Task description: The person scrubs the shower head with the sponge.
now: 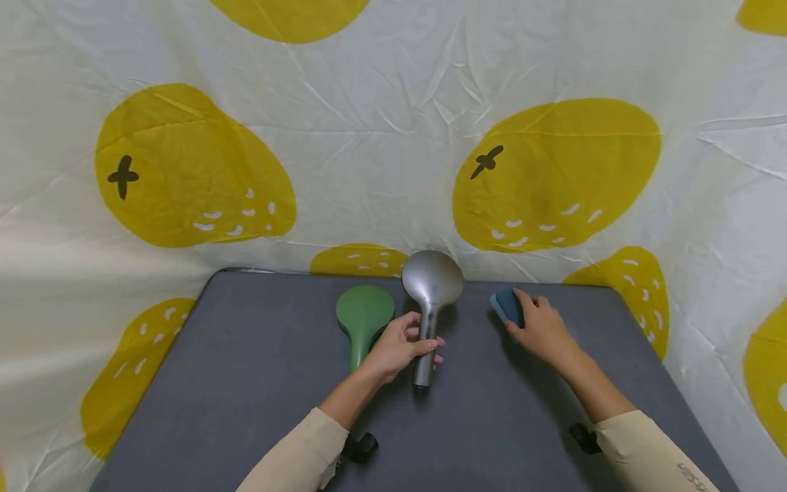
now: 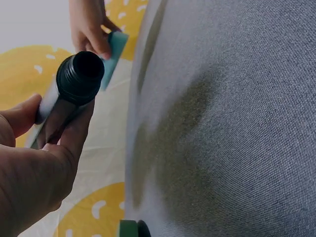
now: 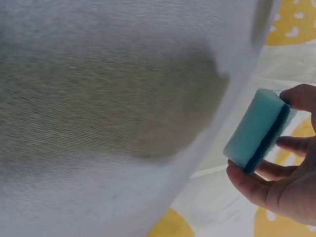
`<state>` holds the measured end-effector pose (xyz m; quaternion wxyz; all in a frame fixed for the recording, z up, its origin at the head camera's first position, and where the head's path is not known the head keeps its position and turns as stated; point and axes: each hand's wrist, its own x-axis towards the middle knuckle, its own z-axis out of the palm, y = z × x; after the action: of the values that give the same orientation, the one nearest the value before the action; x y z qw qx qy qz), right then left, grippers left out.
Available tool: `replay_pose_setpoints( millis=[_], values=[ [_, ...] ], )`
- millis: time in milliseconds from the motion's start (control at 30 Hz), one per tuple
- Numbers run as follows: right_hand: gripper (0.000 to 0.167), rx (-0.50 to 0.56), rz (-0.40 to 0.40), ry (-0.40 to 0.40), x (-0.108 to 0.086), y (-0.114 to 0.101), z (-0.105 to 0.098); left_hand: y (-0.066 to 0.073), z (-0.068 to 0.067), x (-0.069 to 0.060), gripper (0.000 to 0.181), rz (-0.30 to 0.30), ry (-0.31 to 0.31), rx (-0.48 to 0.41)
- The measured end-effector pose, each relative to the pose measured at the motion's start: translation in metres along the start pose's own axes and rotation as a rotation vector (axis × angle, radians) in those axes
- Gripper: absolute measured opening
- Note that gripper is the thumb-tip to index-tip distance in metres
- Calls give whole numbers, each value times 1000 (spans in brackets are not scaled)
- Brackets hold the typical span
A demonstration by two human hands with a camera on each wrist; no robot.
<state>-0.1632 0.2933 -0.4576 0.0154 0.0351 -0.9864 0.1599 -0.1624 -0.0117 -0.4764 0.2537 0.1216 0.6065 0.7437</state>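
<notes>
My left hand (image 1: pixel 396 347) grips a silver handheld shower head (image 1: pixel 433 277) by its handle, its round head pointing away from me. In the left wrist view the handle's black threaded end (image 2: pixel 81 76) faces the camera, with an open hole. My right hand (image 1: pixel 544 329) pinches a sponge (image 1: pixel 507 305) between thumb and fingers, off to the right of the shower head and apart from it. Seen in the right wrist view, the sponge (image 3: pixel 256 131) has a light blue body and a darker blue scouring layer. The shower head's spray face is hidden.
A green shower head (image 1: pixel 365 311) lies on the grey cloth-covered table (image 1: pixel 258 383), just left of my left hand, its handle partly covered by the forearm. Behind the table hangs a white curtain (image 1: pixel 369 171) with yellow fruit prints.
</notes>
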Motion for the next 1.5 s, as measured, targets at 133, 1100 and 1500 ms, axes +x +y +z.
replay_pose_setpoints(
  millis=[133,1100,1500],
  values=[
    [75,24,-54,38,-1,-9,-12,2,-1,-4,44,12,-4,-2],
    [77,-258,-824,478,-18,-129,-40,9,-12,-23,52,148,-13,121],
    [61,-476,-857,529,-15,-154,-34,6,-7,-21,48,219,16,119]
  ],
)
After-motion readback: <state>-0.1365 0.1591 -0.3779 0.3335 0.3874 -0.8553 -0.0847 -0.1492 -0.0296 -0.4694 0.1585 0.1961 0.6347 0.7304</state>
